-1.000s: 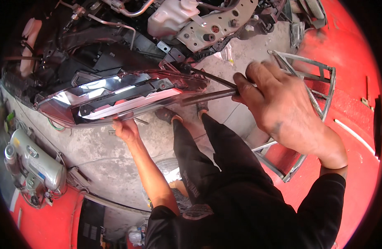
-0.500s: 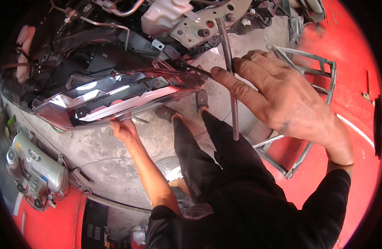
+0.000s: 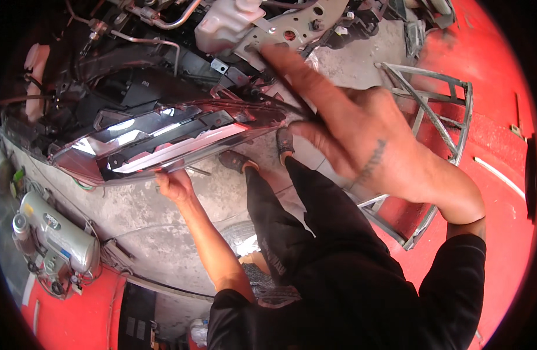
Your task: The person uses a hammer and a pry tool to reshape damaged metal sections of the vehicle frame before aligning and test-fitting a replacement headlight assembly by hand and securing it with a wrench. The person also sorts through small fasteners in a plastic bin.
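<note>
A car headlight with a clear lens and bright reflectors sits tilted at the front of a car's engine bay. Under its lower edge, my left hand is closed, fingers against the housing. On the right, my right hand is blurred and close to the camera. Its index finger and thumb are around a dark T-handle wrench, whose bar lies slanted along the finger. The wrench's shaft points toward the right end of the headlight; its tip is too dark to make out.
Above the headlight are a white plastic reservoir, a metal bracket and bent metal pipes. A grey metal frame stands at right on the red floor. A silver air compressor stands at lower left, with hoses nearby.
My right hand has turned and swung left, and the wrench bar has rotated from near upright to a slant, mostly hidden behind the fingers. My left hand stays under the headlight.
</note>
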A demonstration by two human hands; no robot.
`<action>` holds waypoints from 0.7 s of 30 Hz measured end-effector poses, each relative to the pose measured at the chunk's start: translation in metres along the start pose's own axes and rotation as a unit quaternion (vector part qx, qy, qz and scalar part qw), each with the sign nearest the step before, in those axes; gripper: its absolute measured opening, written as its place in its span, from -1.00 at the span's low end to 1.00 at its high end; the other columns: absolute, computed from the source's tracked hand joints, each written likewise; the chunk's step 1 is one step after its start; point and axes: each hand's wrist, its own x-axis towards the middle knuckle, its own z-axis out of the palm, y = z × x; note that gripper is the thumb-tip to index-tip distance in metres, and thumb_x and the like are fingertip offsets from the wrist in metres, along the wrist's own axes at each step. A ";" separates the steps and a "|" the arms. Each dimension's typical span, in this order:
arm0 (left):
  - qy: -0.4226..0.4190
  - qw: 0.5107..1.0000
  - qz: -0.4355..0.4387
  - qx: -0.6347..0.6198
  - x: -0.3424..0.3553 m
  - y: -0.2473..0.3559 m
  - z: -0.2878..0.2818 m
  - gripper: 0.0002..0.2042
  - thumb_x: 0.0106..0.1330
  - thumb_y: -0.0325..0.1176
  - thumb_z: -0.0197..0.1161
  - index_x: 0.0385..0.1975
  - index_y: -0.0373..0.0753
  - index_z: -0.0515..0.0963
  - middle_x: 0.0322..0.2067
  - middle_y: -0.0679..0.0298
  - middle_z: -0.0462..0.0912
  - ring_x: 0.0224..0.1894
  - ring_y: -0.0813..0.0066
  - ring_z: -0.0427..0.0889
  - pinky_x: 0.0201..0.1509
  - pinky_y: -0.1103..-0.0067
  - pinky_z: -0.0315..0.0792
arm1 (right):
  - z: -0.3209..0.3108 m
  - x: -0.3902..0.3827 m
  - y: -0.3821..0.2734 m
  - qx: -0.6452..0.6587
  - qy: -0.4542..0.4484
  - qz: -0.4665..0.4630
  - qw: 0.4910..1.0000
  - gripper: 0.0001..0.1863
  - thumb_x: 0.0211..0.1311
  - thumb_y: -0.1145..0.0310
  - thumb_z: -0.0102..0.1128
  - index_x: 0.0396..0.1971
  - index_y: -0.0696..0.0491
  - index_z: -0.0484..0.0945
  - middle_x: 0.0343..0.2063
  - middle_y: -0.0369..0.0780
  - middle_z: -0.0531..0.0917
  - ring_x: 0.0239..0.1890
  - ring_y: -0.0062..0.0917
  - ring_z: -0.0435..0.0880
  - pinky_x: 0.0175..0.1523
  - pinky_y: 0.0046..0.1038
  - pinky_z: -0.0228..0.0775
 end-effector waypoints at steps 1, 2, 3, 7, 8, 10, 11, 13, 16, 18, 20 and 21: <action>0.000 1.000 0.000 -0.001 0.000 -0.002 0.000 -0.47 0.22 -0.03 0.47 0.12 -0.15 0.55 0.26 -0.01 0.41 0.34 0.05 0.37 0.49 0.03 0.15 | 0.000 0.000 0.002 0.050 0.025 0.017 0.998 -0.62 0.22 0.44 0.36 0.05 0.16 0.62 -0.56 -0.11 0.50 -0.60 -0.17 0.57 -0.47 -0.25 0.44; -0.003 1.000 0.002 -0.004 0.001 -0.004 0.000 -0.44 0.22 -0.03 0.47 0.16 -0.15 0.52 0.26 -0.02 0.41 0.34 0.05 0.38 0.49 0.01 0.15 | -0.003 0.000 0.009 0.011 0.007 -0.018 1.000 -0.56 0.19 0.50 0.35 0.10 0.16 0.59 -0.55 -0.13 0.53 -0.59 -0.20 0.59 -0.45 -0.27 0.47; -0.006 1.000 0.006 -0.008 0.002 -0.005 0.001 -0.40 0.22 -0.04 0.47 0.21 -0.15 0.49 0.26 -0.03 0.41 0.33 0.05 0.39 0.49 0.00 0.16 | -0.007 -0.001 0.014 -0.011 -0.002 -0.037 0.999 -0.53 0.17 0.53 0.35 0.13 0.16 0.58 -0.55 -0.13 0.54 -0.59 -0.22 0.60 -0.44 -0.28 0.48; 0.007 1.000 -0.005 0.002 0.000 0.000 0.001 -0.30 0.23 -0.04 0.46 0.34 -0.14 0.37 0.26 -0.01 0.42 0.34 0.05 0.39 0.48 0.00 0.17 | -0.023 -0.001 0.019 -0.126 -0.093 -0.211 0.965 -0.58 0.00 0.43 0.27 -0.06 0.21 0.61 -0.49 -0.13 0.55 -0.49 -0.26 0.65 -0.48 -0.28 0.47; 0.013 1.000 -0.004 0.002 -0.001 0.000 -0.001 -0.26 0.23 -0.05 0.46 0.39 -0.12 0.31 0.26 0.03 0.43 0.35 0.04 0.38 0.48 0.00 0.18 | -0.023 0.001 0.018 -0.128 -0.095 -0.216 0.963 -0.58 0.00 0.43 0.27 -0.06 0.21 0.61 -0.49 -0.13 0.55 -0.49 -0.26 0.65 -0.48 -0.28 0.47; 0.020 1.000 0.002 0.000 -0.002 0.000 -0.002 -0.21 0.23 -0.06 0.46 0.43 -0.10 0.25 0.27 0.07 0.44 0.36 0.04 0.37 0.47 -0.01 0.19 | -0.025 0.004 0.015 -0.199 -0.038 -0.276 0.939 -0.70 0.02 0.43 0.27 -0.21 0.23 0.62 -0.49 -0.13 0.55 -0.44 -0.24 0.65 -0.41 -0.24 0.49; 0.010 1.000 -0.007 -0.006 -0.001 0.000 -0.003 -0.19 0.24 -0.07 0.46 0.45 -0.09 0.22 0.29 0.12 0.42 0.37 0.04 0.37 0.47 -0.02 0.18 | -0.028 0.005 0.013 -0.224 -0.018 -0.296 0.928 -0.74 0.02 0.43 0.26 -0.26 0.23 0.62 -0.49 -0.13 0.55 -0.43 -0.24 0.65 -0.39 -0.22 0.50; -0.009 0.999 -0.007 -0.030 0.001 -0.003 0.002 -0.19 0.26 -0.14 0.45 0.48 -0.08 0.19 0.36 0.25 0.36 0.41 0.07 0.33 0.48 -0.05 0.14 | -0.041 0.009 0.012 -0.321 -0.061 -0.309 0.893 -0.77 0.03 0.38 0.28 -0.36 0.25 0.61 -0.49 -0.10 0.58 -0.35 -0.21 0.66 -0.27 -0.21 0.53; 0.019 1.000 -0.008 -0.021 0.002 -0.006 -0.015 -0.20 0.28 -0.16 0.44 0.48 -0.08 0.18 0.38 0.26 0.33 0.43 0.09 0.30 0.50 -0.05 0.10 | -0.039 0.017 0.009 -0.257 -0.130 -0.176 0.941 -0.82 0.04 0.36 0.27 -0.49 0.20 0.63 -0.50 -0.10 0.60 -0.35 -0.18 0.65 -0.27 -0.21 0.52; 0.010 1.000 -0.006 -0.025 0.001 -0.007 -0.013 -0.21 0.28 -0.17 0.44 0.48 -0.08 0.19 0.37 0.27 0.33 0.44 0.11 0.28 0.50 -0.05 0.09 | -0.042 0.021 0.018 -0.234 -0.114 -0.266 0.928 -0.85 0.04 0.38 0.24 -0.58 0.14 0.63 -0.55 -0.09 0.60 -0.36 -0.13 0.65 -0.30 -0.16 0.51; 0.045 0.999 0.000 0.014 0.001 -0.006 -0.011 -0.22 0.25 -0.05 0.45 0.43 -0.15 0.27 0.35 0.07 0.39 0.40 0.10 0.33 0.49 0.02 0.16 | -0.042 0.029 0.018 -0.186 -0.164 -0.174 0.953 -0.86 0.03 0.40 0.22 -0.64 0.10 0.61 -0.58 -0.09 0.61 -0.35 -0.11 0.66 -0.28 -0.10 0.49; 0.043 0.999 -0.004 0.004 -0.001 -0.003 -0.010 -0.22 0.25 -0.06 0.45 0.44 -0.13 0.26 0.35 0.11 0.39 0.41 0.09 0.33 0.48 -0.02 0.16 | -0.046 0.033 0.016 -0.161 -0.183 -0.142 0.959 -0.91 -0.03 0.42 0.30 -0.62 0.09 0.62 -0.58 -0.07 0.62 -0.29 -0.10 0.69 -0.21 -0.12 0.49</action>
